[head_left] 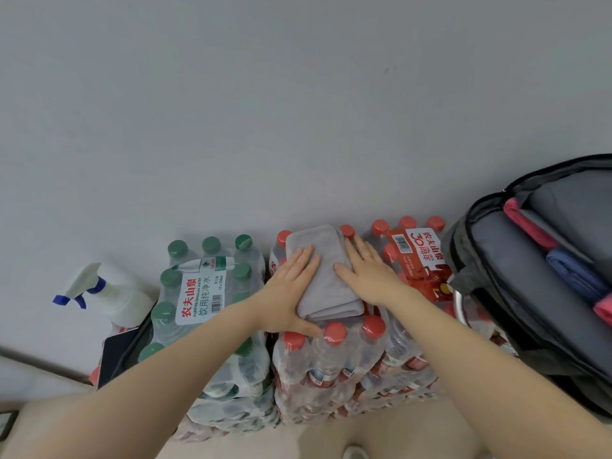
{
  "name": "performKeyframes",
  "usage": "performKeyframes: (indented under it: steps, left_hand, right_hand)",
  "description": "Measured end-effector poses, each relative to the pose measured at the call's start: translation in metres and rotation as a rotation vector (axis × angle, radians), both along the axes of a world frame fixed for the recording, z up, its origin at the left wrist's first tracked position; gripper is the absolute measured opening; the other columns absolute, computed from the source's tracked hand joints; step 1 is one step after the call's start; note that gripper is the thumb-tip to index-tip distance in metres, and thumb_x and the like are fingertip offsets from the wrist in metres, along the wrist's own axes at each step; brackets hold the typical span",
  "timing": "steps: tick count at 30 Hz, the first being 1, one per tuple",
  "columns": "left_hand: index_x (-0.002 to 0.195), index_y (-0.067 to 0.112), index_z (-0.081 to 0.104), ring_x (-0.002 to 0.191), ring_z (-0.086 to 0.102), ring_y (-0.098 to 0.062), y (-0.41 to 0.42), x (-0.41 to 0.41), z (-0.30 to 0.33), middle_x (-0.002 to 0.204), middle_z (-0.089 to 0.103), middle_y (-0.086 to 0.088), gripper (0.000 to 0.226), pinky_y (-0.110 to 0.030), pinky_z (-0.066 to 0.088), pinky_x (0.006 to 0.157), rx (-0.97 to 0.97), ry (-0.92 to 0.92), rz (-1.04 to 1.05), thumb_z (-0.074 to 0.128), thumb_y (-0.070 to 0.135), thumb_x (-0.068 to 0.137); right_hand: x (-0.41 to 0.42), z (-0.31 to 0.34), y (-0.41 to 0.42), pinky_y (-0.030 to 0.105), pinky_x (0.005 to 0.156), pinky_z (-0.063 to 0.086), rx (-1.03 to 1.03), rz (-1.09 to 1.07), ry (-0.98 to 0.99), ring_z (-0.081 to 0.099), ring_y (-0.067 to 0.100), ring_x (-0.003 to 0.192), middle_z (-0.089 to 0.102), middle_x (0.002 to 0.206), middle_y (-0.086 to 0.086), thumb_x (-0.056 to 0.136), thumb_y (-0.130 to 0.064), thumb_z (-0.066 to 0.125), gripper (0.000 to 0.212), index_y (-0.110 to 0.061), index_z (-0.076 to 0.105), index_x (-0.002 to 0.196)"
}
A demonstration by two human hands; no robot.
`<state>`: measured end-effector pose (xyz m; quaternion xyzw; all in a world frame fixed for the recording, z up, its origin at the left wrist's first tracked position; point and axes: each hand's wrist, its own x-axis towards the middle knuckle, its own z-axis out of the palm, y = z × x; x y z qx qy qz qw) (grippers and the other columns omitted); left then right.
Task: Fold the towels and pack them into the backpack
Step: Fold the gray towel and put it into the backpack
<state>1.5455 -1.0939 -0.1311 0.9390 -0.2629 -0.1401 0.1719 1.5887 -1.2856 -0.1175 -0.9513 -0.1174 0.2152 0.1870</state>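
Observation:
A folded grey towel (326, 276) lies on top of a shrink-wrapped pack of red-capped water bottles (334, 352). My left hand (291, 293) lies flat on the towel's left side, fingers spread, thumb at its near edge. Flat against its right side rests my right hand (367, 273). Neither hand grips it. At the right stands an open black and grey backpack (516, 293). Folded pink towels (530, 223) and a blue towel (576, 273) sit inside it.
A pack of green-capped bottles (205, 299) stands left of the red pack, another red-capped pack (417, 256) to the right. A white spray bottle (109, 293) with blue trigger sits far left by a dark flat object (116, 352). A grey wall rises behind.

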Motion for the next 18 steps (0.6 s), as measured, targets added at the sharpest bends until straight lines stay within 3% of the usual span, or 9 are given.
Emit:
performKeyframes:
  steps: [2, 4, 7, 9, 10, 13, 15, 18]
  left_hand:
    - [0.139, 0.021, -0.023, 0.140, -0.024, -0.017, 0.006, 0.001, 0.004, 0.149, -0.029, 0.000, 0.124, -0.034, -0.011, 0.117, 0.000, -0.006, -0.019, 0.064, 0.068, 0.064]
    - [0.143, 0.022, -0.017, 0.138, -0.023, -0.012, 0.011, 0.004, 0.010, 0.153, -0.024, 0.000, 0.120, -0.029, -0.013, 0.112, 0.013, -0.004, -0.051, 0.069, 0.060, 0.068]
    - [0.146, 0.021, -0.012, 0.135, -0.020, -0.008, 0.015, 0.011, 0.017, 0.154, -0.019, 0.002, 0.118, -0.029, -0.010, 0.112, 0.062, -0.018, -0.106, 0.068, 0.060, 0.068]
    - [0.147, 0.019, -0.009, 0.141, -0.014, -0.013, 0.019, 0.017, 0.021, 0.156, -0.013, 0.001, 0.119, -0.032, -0.006, 0.115, 0.082, -0.009, -0.123, 0.069, 0.060, 0.066]
    - [0.147, 0.017, -0.007, 0.144, -0.010, -0.015, 0.021, 0.020, 0.021, 0.157, -0.010, -0.001, 0.120, -0.032, -0.004, 0.116, 0.079, -0.004, -0.127, 0.071, 0.059, 0.066]
    - [0.147, 0.017, -0.009, 0.144, -0.007, -0.016, 0.025, 0.021, 0.022, 0.157, -0.009, -0.001, 0.121, -0.031, -0.003, 0.116, 0.045, 0.020, -0.149, 0.073, 0.056, 0.066]
    - [0.147, 0.016, -0.007, 0.144, -0.007, -0.015, 0.026, 0.018, 0.022, 0.157, -0.009, 0.000, 0.121, -0.026, -0.004, 0.112, -0.013, 0.048, -0.156, 0.076, 0.050, 0.065]
    - [0.144, 0.011, 0.013, 0.144, 0.001, -0.017, 0.028, 0.016, 0.020, 0.157, -0.003, -0.002, 0.113, -0.029, 0.005, 0.115, -0.133, 0.079, -0.132, 0.082, 0.043, 0.061]
  right_hand:
    - [-0.001, 0.007, 0.000, 0.047, 0.116, 0.009, 0.014, -0.053, 0.027, -0.010, 0.023, 0.145, -0.018, 0.156, 0.000, 0.094, -0.053, 0.032, 0.070, -0.030, -0.005, 0.148]
    - [-0.010, 0.015, -0.001, 0.046, 0.114, 0.018, 0.023, -0.067, -0.131, 0.001, 0.026, 0.145, -0.012, 0.157, 0.003, 0.092, -0.049, 0.041, 0.074, -0.027, -0.001, 0.148]
    - [-0.032, 0.027, -0.003, 0.041, 0.112, 0.029, 0.101, 0.094, -0.459, 0.030, 0.025, 0.138, 0.026, 0.152, 0.007, 0.088, -0.048, 0.034, 0.061, -0.018, 0.035, 0.141]
    - [-0.048, 0.024, -0.001, 0.038, 0.114, 0.018, 0.029, 0.316, -0.563, 0.043, 0.021, 0.130, 0.048, 0.139, 0.003, 0.085, -0.050, 0.028, 0.059, -0.019, 0.053, 0.128]
    - [-0.055, 0.019, 0.001, 0.040, 0.114, 0.011, -0.032, 0.372, -0.567, 0.043, 0.018, 0.130, 0.049, 0.138, 0.001, 0.086, -0.051, 0.031, 0.057, -0.020, 0.051, 0.129]
    - [-0.070, 0.004, 0.007, 0.048, 0.116, -0.001, -0.153, 0.280, -0.405, 0.018, 0.014, 0.143, 0.021, 0.153, -0.004, 0.086, -0.052, 0.047, 0.071, -0.026, 0.020, 0.146]
    - [-0.075, -0.002, 0.016, 0.051, 0.115, 0.010, -0.173, 0.215, -0.431, 0.028, 0.018, 0.140, 0.029, 0.150, 0.002, 0.082, -0.051, 0.057, 0.074, -0.021, 0.028, 0.143]
    - [-0.072, -0.003, 0.031, 0.055, 0.095, 0.042, -0.302, 0.183, -0.630, 0.067, 0.022, 0.098, 0.067, 0.106, 0.005, 0.055, -0.050, 0.078, 0.064, -0.015, 0.064, 0.107]
